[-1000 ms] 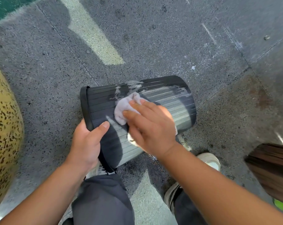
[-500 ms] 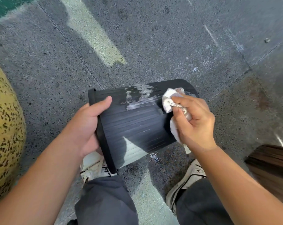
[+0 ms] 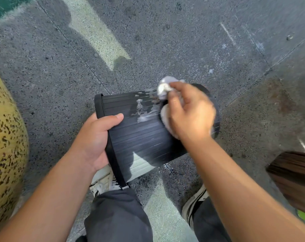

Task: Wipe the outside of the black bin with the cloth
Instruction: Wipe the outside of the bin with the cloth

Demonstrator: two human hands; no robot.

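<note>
The black ribbed bin (image 3: 141,137) lies on its side above my knees, its rim to the left and its base to the right. My left hand (image 3: 94,142) grips the rim, thumb across the ribs. My right hand (image 3: 188,114) presses a crumpled white cloth (image 3: 163,88) against the bin's upper far side near the base. Whitish smears (image 3: 141,110) mark the ribs just left of the cloth. Much of the cloth is hidden under my fingers.
Speckled grey pavement (image 3: 165,41) lies all around, with a pale painted stripe (image 3: 95,35). A yellow spotted rounded object (image 3: 6,145) stands at the left. A dark brown wooden thing (image 3: 295,179) is at the right edge. My shoes (image 3: 195,205) and dark trousers are below.
My right hand has carried the cloth from the bin's middle rightward and up to the far side near the base. My left hand's grip shifted higher on the rim as the bin rolled.
</note>
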